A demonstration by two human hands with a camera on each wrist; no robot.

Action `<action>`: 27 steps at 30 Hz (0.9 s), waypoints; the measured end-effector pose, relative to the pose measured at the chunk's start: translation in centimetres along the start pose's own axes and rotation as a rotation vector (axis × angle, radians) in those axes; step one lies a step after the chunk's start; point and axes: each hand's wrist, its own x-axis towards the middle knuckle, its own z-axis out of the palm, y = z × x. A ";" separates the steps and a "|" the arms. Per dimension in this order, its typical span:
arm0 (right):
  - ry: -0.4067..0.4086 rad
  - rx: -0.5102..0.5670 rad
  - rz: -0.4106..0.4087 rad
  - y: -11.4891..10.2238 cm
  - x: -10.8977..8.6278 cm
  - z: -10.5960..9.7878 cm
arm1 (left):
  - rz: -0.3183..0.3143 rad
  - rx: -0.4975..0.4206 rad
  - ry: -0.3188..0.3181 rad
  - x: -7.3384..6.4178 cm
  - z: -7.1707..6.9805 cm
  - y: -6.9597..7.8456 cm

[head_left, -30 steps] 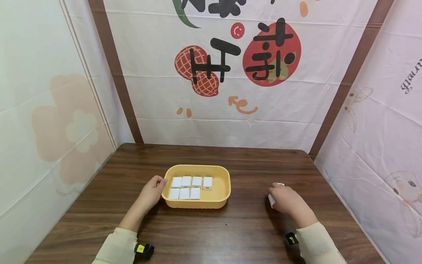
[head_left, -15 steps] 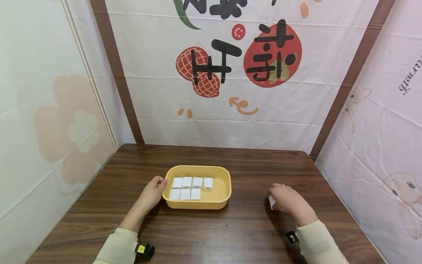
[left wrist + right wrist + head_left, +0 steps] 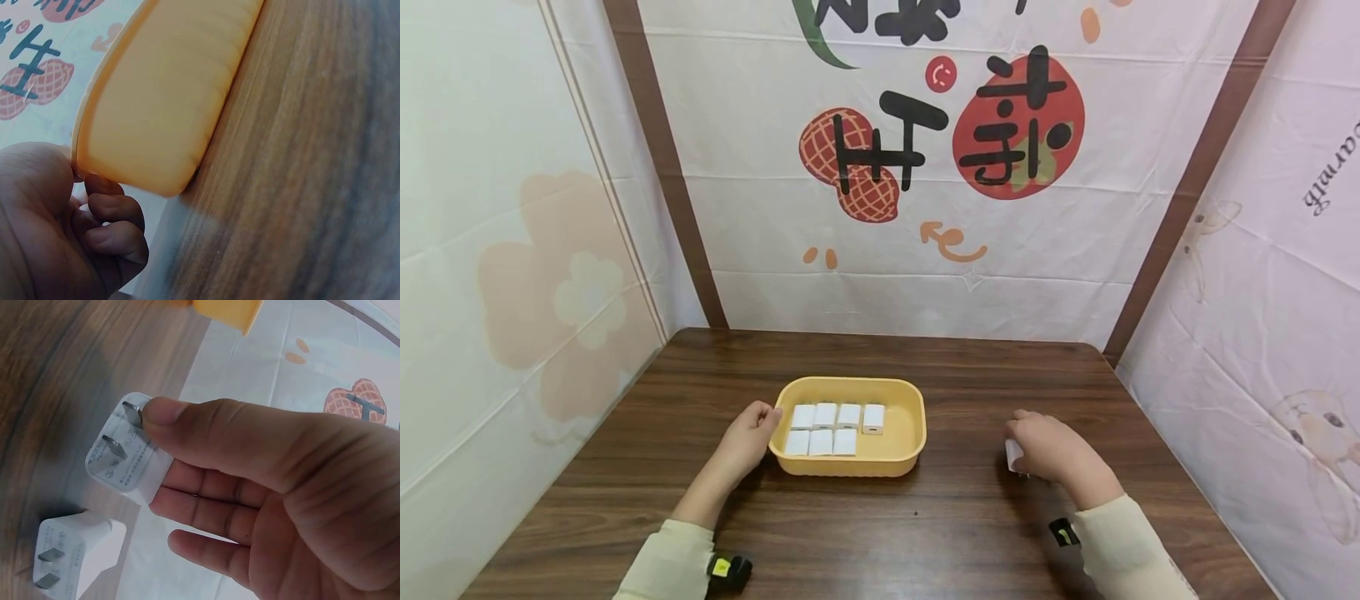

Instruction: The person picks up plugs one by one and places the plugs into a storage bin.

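Note:
My left hand (image 3: 747,435) grips the left end of a yellow plastic basket (image 3: 880,467), its fingers curled at the rim in the left wrist view. White charger plugs (image 3: 822,442) lie in two rows inside, with bare floor at the basket's right. Away to the right, my right hand (image 3: 1051,448) pinches another white charger plug (image 3: 128,444) between thumb and fingers. Its two metal prongs face the right wrist camera, and small print covers that face. Lower left in that view is a second white charger plug (image 3: 65,556), prongs also showing; the hand hides it from the head camera.
Both hands work over a brown wood-grain table (image 3: 880,542). A printed white cloth (image 3: 880,292) hangs behind its far edge, and more cloth hangs along the left and right sides.
My right hand has turned and shifted slightly, and the charger plug's prongs now point toward the near side instead of away. The left hand and basket have kept their place.

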 end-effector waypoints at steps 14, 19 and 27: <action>-0.009 0.011 -0.021 -1.3 0.4 -1.1 | -0.004 -0.009 0.002 -0.1 0.1 0.1; 0.001 0.006 -0.036 -1.6 0.7 -1.4 | -0.009 -0.011 -0.001 -0.1 0.2 0.0; -0.020 0.010 -0.019 -2.2 1.4 -2.1 | 0.000 -0.010 0.007 0.0 0.2 -0.1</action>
